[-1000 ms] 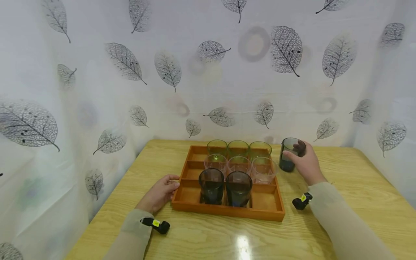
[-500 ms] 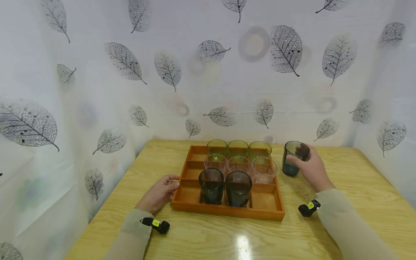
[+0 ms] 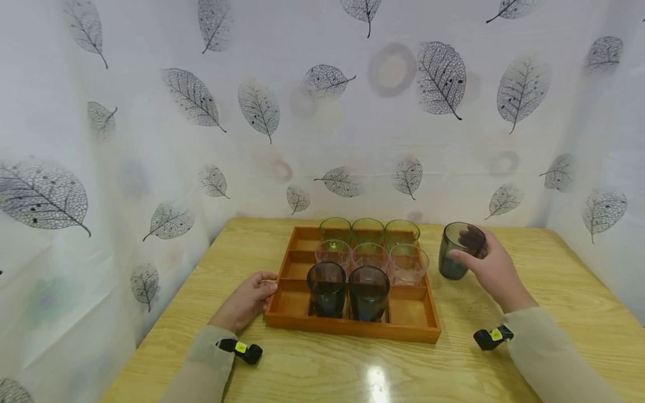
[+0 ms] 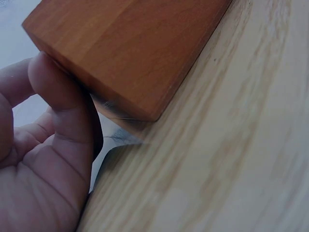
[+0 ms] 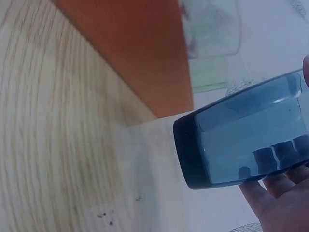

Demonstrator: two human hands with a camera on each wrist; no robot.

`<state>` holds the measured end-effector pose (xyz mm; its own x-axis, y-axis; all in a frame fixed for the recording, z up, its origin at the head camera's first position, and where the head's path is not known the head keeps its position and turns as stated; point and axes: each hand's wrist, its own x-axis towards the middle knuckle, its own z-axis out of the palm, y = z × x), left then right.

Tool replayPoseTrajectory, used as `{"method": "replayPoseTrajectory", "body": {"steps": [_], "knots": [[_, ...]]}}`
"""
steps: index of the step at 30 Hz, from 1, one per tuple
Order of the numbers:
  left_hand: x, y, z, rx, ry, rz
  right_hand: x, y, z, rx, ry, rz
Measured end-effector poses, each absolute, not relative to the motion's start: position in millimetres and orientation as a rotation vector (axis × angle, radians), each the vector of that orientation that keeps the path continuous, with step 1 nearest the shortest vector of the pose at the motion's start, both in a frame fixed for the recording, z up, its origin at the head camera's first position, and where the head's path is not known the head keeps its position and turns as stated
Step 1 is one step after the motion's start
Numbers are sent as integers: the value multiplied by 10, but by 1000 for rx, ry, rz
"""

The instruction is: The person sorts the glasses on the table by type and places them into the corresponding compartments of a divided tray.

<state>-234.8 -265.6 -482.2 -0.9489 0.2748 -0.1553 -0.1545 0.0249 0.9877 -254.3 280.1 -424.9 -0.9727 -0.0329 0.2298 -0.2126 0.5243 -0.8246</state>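
Observation:
In the head view my right hand (image 3: 496, 271) grips a dark blue-grey glass tumbler (image 3: 450, 267) just right of an orange-brown wooden tray (image 3: 353, 330). The thumb lies on its near side, with fingers round the far side. From the right wrist, the tumbler (image 5: 246, 135) appears apart from the tray's side (image 5: 140, 48). My left hand (image 3: 245, 302) touches the tray's outer left wall with its fingertips. Two dark tumblers (image 3: 326, 294) stand in the tray's front row, whose right compartment (image 3: 412, 307) is bare. Behind them are clear pinkish glasses (image 3: 409, 266), then green ones (image 3: 368, 229).
A light wooden table (image 3: 322, 369) carries the tray, and bare tabletop shows around it. A white curtain (image 3: 322, 134) printed with leaves hangs behind and at both sides. Black cameras (image 3: 250, 354) are strapped to both wrists.
My right hand has moved slightly right and toward me with the dark tumbler in its grip. The left hand and the tray have stayed in place.

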Motion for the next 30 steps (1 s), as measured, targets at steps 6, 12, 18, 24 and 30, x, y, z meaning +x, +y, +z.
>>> {"method": "replayPoseTrajectory", "body": {"steps": [6,12,18,24,30], "knots": [[-2355,-2651,-4827,117,2000,1997,-2310,2772,-4107,280,-2555,1476],[-2348,-2632,-4798,112,2005,1994,-2131,2704,-4003,448,-2454,1557],[-2332,-2624,-4794,139,2015,1984,-2000,2591,-3907,552,-2370,1674],[-2339,-2619,-4808,132,2001,1994,-1903,2434,-3904,642,-2345,1754],[-2341,-2642,-4826,128,1988,2006,-1866,2256,-3984,688,-2369,1853]]}}
